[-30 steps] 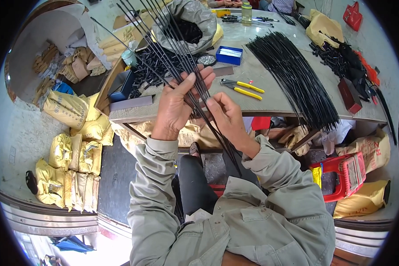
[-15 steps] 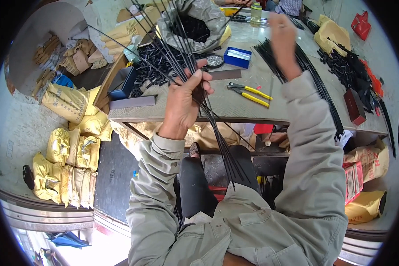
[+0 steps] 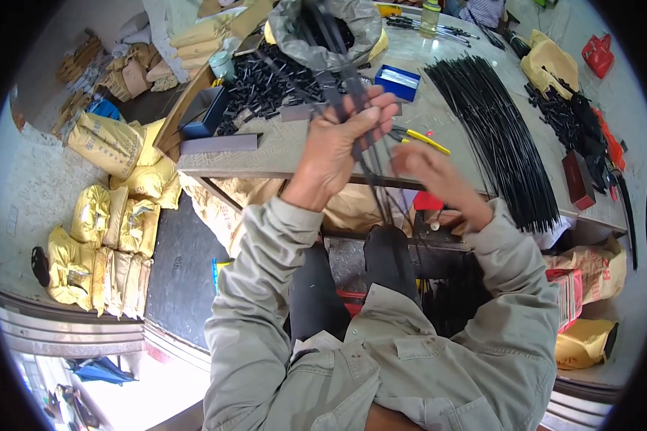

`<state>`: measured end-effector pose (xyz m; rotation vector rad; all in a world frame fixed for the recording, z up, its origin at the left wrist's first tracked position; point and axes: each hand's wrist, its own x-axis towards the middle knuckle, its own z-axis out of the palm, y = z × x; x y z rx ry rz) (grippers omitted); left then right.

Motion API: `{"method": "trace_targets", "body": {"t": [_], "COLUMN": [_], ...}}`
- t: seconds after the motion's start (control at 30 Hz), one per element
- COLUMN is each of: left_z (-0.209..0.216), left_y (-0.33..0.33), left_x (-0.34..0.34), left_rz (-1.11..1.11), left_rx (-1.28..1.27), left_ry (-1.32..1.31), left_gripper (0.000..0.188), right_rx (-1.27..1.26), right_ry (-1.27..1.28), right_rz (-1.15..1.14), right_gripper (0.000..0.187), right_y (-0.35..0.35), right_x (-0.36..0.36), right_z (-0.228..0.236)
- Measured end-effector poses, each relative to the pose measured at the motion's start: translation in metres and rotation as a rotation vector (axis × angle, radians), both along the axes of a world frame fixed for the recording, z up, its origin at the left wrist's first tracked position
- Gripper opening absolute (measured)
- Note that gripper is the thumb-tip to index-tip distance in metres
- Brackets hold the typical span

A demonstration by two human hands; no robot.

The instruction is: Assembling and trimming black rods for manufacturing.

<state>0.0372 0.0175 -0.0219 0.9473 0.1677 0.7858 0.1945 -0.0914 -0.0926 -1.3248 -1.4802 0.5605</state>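
Observation:
A bundle of thin black rods [image 3: 376, 183], smeared by motion, is gripped in my left hand [image 3: 329, 154] above the table's front edge. Its lower ends hang over my knees and its upper ends reach across a grey plastic bag [image 3: 284, 27]. Just right of the bundle is my right hand [image 3: 435, 171], its fingers blurred; whether they touch the rods I cannot tell. Behind that hand lie yellow-handled pliers [image 3: 430, 140], partly covered. A wide spread of similar black rods [image 3: 492, 122] lies on the right of the table [image 3: 435, 108].
Short black tube-like pieces [image 3: 266, 82] are heaped at the left, beside a dark blue box [image 3: 203, 115]. A blue box with pale contents [image 3: 397, 85] stands mid-table, a bottle [image 3: 429, 20] behind it. A dark red box [image 3: 576, 179] sits right. Yellow sacks [image 3: 93, 215] are stacked at left.
My right hand has come down from above the rods on the table to beside the bundle. My left hand has moved slightly right with the bundle, which stands more gathered.

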Motion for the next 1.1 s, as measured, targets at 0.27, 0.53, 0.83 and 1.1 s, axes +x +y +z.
{"method": "trace_targets", "body": {"t": [0.27, 0.53, 0.83, 1.1], "left_z": [0.012, -0.008, -0.066, -0.066], "left_y": [-0.01, -0.007, 0.001, 0.19], "left_x": [-0.039, -0.044, -0.035, 0.033], "left_rz": [-0.04, 0.273, 0.109, 0.383], "left_rx": [0.634, 0.555, 0.607, 1.861], "left_ry": [0.688, 0.247, 0.44, 0.668], "left_gripper": [0.033, 0.024, 0.017, 0.032], "right_rx": [-0.272, -0.366, -0.307, -0.185], "right_ry": [0.443, 0.507, 0.614, 0.681], "right_rz": [0.207, 0.453, 0.277, 0.291], "right_gripper": [0.031, 0.026, 0.028, 0.015], "right_y": [-0.021, -0.042, -0.023, 0.02], "right_x": [-0.049, -0.095, -0.071, -0.1], "right_z": [0.066, 0.064, 0.096, -0.02]}}
